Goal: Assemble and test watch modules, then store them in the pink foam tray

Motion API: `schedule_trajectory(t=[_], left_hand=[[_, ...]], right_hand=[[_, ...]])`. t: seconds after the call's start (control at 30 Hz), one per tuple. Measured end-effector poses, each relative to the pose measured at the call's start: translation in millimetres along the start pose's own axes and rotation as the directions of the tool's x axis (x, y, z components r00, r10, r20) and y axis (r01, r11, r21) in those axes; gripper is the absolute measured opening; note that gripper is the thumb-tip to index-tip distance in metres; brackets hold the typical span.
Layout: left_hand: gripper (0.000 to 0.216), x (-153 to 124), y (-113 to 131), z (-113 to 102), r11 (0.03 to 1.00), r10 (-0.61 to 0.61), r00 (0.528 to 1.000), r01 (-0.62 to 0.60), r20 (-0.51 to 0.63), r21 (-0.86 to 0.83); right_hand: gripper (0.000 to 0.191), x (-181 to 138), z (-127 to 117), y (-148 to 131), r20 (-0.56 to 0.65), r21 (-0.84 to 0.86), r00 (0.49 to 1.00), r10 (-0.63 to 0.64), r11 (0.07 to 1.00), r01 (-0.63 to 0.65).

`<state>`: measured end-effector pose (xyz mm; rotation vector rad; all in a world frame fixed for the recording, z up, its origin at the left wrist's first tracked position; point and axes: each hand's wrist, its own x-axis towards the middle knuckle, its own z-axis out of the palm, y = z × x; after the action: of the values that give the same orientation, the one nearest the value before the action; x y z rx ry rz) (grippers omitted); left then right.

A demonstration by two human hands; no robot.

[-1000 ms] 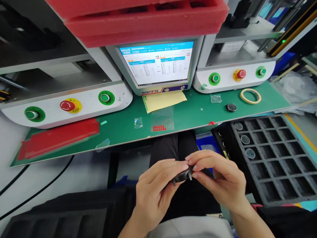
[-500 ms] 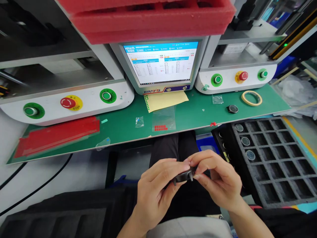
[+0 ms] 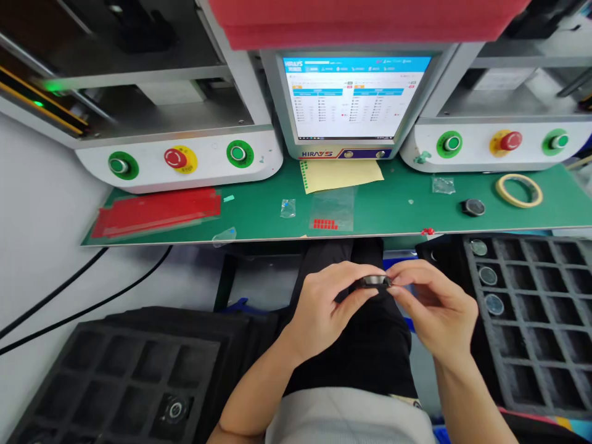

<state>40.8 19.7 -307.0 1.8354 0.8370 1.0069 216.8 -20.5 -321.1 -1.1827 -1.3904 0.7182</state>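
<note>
Over my lap, both hands pinch one small round black part between them. My left hand grips its left side with thumb and fingers. My right hand holds its right edge with curled fingertips. The part lies flat, seen edge-on, just below the front edge of the green bench mat. A black foam tray to my right has three round parts in its left column. Another black foam tray at lower left holds one round part.
On the mat lie a loose round part, a tape roll, red strips, small clear bags and a yellow sheet. Behind stand a monitor and two white machines with green and red buttons. Black cables run at left.
The view has swung left and down, bringing the lower-left tray into sight. My hands have lifted the part slightly and turned it flatter; both still grip it.
</note>
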Motion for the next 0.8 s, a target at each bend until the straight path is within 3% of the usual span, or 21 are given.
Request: schedule_trajectory(t=[0.1,0.2,0.4,0.57,0.8], left_hand=[[0.014,-1,-2,1,0.999,-0.009,1.000,0.010,0.021,-0.037],[0.015,-3,-4,3,0.999,0.008,1.000,-0.007,0.020,-0.054],[0.014,-3,-7,7,1.000,0.025,0.999,-0.025,-0.036,0.007],[0.016,-2,-14,7,1.000,0.007,0.998,-0.005,-0.063,0.031],[0.020,0,-22,8,1.000,0.006,0.997,-0.004,-0.073,0.026]], right_hand=[[0.011,1,-6,7,0.113,-0.001,0.993,-0.029,1.000,0.029],[0.011,-2,-6,10,0.124,-0.009,0.991,-0.060,0.998,0.061],[0.008,-12,11,17,-0.022,-0.012,0.992,-0.123,0.992,0.122],[0.017,-11,26,21,-0.226,0.056,0.974,-0.032,0.997,0.046],[0.014,-4,34,19,-0.296,0.092,0.952,-0.080,0.989,0.112]])
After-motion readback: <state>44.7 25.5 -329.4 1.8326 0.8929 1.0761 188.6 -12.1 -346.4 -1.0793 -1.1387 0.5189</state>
